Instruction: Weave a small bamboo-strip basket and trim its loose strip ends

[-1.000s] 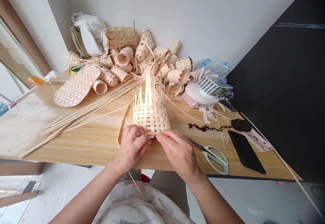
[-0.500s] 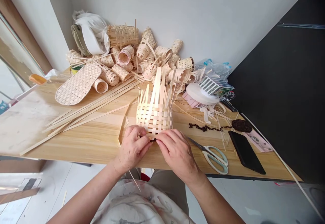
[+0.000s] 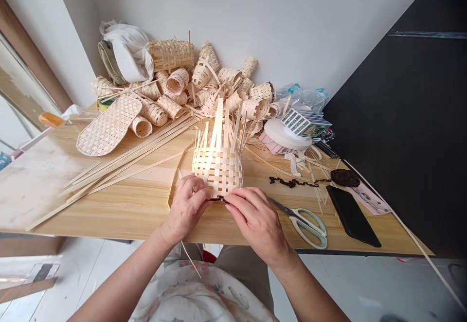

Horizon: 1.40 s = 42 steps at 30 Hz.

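A small half-woven bamboo basket (image 3: 218, 166) stands on the wooden table (image 3: 138, 200) right in front of me, loose strips sticking up from its top. My left hand (image 3: 187, 206) pinches its lower left edge with curled fingers. My right hand (image 3: 255, 217) pinches the lower rim beside it, where a thin dark cord (image 3: 216, 198) shows between the fingertips. Both hands touch the basket's near bottom edge.
A heap of small woven baskets (image 3: 204, 86) and a flat woven sole (image 3: 109, 125) lie at the back. Long bamboo strips (image 3: 120, 164) spread on the left. Scissors (image 3: 306, 222), a black phone (image 3: 352, 215), a dark cord (image 3: 292, 182) and a white disc (image 3: 286, 134) lie to the right.
The basket has turned and tilted slightly between my hands, its upright strips leaning differently. Both hands stay pinched at its lower rim.
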### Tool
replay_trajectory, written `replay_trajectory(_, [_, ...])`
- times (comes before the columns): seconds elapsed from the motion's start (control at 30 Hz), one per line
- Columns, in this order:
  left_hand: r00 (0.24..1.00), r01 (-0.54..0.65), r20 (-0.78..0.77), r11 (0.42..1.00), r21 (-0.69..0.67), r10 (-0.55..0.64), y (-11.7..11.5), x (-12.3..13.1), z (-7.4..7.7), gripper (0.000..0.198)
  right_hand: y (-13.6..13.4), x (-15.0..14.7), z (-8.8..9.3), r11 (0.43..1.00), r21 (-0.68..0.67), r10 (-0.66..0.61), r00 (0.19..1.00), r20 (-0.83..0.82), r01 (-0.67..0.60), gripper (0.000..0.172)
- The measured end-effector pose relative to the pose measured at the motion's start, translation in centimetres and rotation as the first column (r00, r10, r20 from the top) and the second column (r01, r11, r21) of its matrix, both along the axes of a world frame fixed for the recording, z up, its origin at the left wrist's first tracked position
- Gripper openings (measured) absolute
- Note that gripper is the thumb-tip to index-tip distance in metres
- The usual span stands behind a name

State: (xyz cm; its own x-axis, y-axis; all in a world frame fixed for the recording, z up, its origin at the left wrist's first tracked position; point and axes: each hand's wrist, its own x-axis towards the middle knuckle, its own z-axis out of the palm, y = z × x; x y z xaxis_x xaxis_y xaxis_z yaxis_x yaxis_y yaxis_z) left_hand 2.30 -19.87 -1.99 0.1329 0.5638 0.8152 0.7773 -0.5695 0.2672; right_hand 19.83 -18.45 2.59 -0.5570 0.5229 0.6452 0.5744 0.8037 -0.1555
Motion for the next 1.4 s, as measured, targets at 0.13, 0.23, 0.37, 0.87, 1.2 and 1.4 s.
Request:
replay_trajectory(0.13, [1.000,-0.007,-0.007,1.000,-0.013,0.006,0.0,0.0,0.3,0.005,0.5,-0.6,-0.2,0.998,0.057,-0.038,0.999,-0.012,0.039,0.019])
replay_trajectory(0.23, [1.000,-0.011,-0.008,1.000,-0.023,0.011,0.0,0.0,0.5,0.006,0.6,-1.2,-0.1,0.996,0.073,-0.045,0.999,-0.004,0.045,0.020])
replay_trajectory(0.37, [1.000,-0.004,-0.008,0.999,-0.039,0.003,0.1,0.0,0.7,0.006,0.5,-1.3,0.1,0.999,0.035,-0.025,1.000,-0.010,0.026,0.019])
replay_trajectory(0.87, [1.000,0.011,0.021,0.999,-0.043,-0.010,0.7,0.1,1.4,0.009,0.8,-0.2,0.1,0.994,0.100,-0.039,0.998,-0.056,0.045,0.017])
replay_trajectory(1.2, [0.999,0.028,0.026,0.995,-0.097,-0.026,0.8,-0.1,1.6,0.008,1.9,-1.0,0.0,0.994,0.101,-0.052,0.998,0.041,0.048,0.015])
replay_trajectory(1.4, [1.000,0.030,-0.002,0.994,-0.102,-0.031,1.2,-0.5,1.8,0.009,2.6,-0.3,0.5,0.996,-0.024,0.086,0.996,0.031,-0.085,0.012])
